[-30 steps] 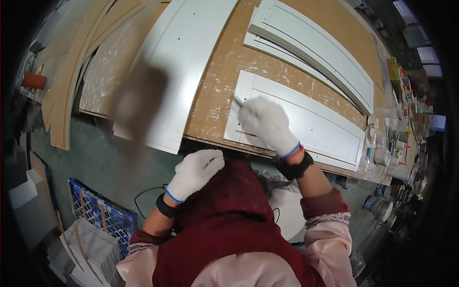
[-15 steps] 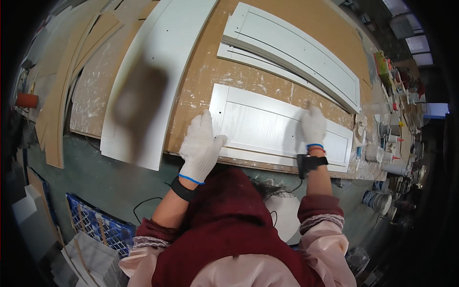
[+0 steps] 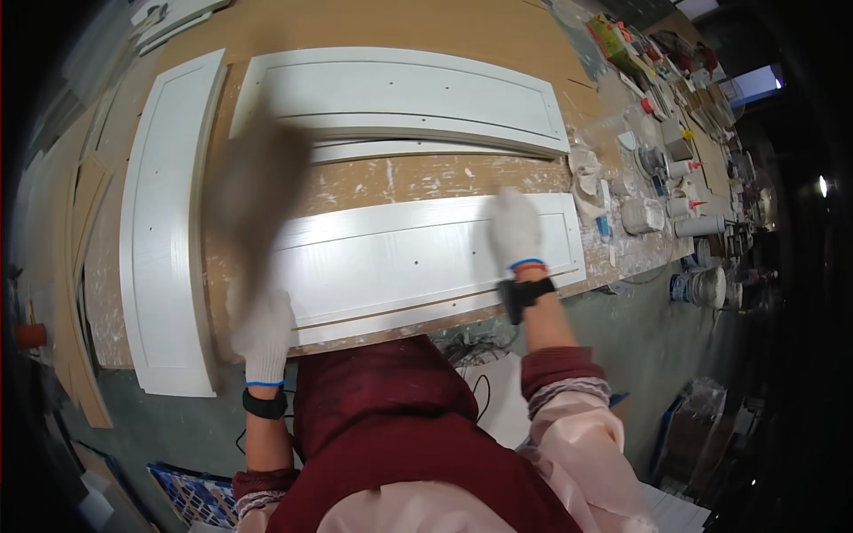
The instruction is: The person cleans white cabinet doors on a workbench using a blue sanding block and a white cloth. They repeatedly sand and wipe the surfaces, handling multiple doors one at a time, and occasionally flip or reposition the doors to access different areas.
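Observation:
A long white panel [image 3: 382, 258] with a grooved border and small dark holes lies along the near edge of the bench. My left hand [image 3: 264, 342], in a white knit glove, is at the panel's left end. Its fingers seem stretched out along that end, partly veiled by a dark blurry smudge in the view. Over the panel's right part is my right hand [image 3: 516, 229], gloved too and blurred by motion. Its fingers look curled together around something small that I cannot make out.
Two stacked white panels [image 3: 400, 89] lie farther back, and another white panel [image 3: 169, 222] stretches away at the left. At the right, the bench [image 3: 613, 240] carries a crumpled cloth [image 3: 585, 182], a white tub [image 3: 641, 216] and several bottles. Blue lattice crates [image 3: 191, 493] stand low at the left.
The view has swung, shifting the panels and bench leftward and turning them. My left hand has moved down beside the panel's left end; my right hand remains over its right part.

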Tool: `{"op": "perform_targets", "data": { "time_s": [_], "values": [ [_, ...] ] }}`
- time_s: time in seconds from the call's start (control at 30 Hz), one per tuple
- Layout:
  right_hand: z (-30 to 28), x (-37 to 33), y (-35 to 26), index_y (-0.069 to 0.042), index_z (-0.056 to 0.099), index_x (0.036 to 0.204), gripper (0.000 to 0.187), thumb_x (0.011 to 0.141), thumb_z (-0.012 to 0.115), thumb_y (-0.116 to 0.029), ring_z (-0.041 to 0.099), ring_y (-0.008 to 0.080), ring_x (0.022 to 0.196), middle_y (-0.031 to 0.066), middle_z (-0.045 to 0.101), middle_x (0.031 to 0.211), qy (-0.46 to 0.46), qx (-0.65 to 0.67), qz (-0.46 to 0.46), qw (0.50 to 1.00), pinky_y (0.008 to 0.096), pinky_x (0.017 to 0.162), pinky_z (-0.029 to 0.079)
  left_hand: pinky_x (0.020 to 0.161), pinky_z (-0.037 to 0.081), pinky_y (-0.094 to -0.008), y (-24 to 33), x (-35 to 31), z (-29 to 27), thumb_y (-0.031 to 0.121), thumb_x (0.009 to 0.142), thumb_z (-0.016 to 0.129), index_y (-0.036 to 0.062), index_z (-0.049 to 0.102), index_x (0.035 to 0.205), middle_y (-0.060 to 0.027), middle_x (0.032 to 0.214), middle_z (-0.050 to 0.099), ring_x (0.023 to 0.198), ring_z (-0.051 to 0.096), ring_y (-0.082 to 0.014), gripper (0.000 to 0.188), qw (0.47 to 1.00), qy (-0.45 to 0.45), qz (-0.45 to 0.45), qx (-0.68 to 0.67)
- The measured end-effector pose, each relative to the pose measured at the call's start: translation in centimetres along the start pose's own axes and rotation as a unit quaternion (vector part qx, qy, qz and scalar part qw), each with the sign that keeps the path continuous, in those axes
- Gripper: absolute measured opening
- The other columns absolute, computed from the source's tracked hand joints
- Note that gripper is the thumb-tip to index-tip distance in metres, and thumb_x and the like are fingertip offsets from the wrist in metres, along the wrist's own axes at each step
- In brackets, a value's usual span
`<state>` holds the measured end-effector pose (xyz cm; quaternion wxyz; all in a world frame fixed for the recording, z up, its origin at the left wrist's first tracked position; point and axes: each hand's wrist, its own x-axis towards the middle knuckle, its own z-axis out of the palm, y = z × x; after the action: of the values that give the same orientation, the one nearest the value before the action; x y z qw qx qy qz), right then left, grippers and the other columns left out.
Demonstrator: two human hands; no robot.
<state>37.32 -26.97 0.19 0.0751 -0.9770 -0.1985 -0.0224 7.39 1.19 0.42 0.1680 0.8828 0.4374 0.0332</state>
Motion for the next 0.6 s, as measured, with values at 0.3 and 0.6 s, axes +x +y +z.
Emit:
{"op": "perform_targets", "data": {
  "time_s": [0.3,0.6],
  "values": [
    [-4.6,1.3,10.1,-0.004,0.065,0.094,0.025,0.093,0.054,-0.027,0.065,0.0416,0.091,0.0243,0.067,0.094,0.020,0.061,0.007,0.998,0.0502,0.080,0.051,0.101,0.044,-0.0501,2.6,-0.2,-0.1,0.026,0.088,0.063,0.0086,0.036,0.148,-0.0208,0.141,0.046,0.128,0.047,-0.0410,0.068,0.994,0.018,-0.057,0.088],
    [-3.1,2.1,19.5,-0.004,0.062,0.092,0.023,0.093,0.053,-0.025,0.064,0.0435,0.086,0.0228,0.066,0.087,0.030,-0.069,0.052,0.996,0.0501,0.081,0.051,0.092,0.049,-0.0541,2.9,0.0,1.1,0.030,0.093,0.053,0.0137,0.039,0.144,-0.0153,0.140,0.049,0.122,0.052,-0.0403,0.055,0.987,0.053,-0.078,0.127]
  ]
}}
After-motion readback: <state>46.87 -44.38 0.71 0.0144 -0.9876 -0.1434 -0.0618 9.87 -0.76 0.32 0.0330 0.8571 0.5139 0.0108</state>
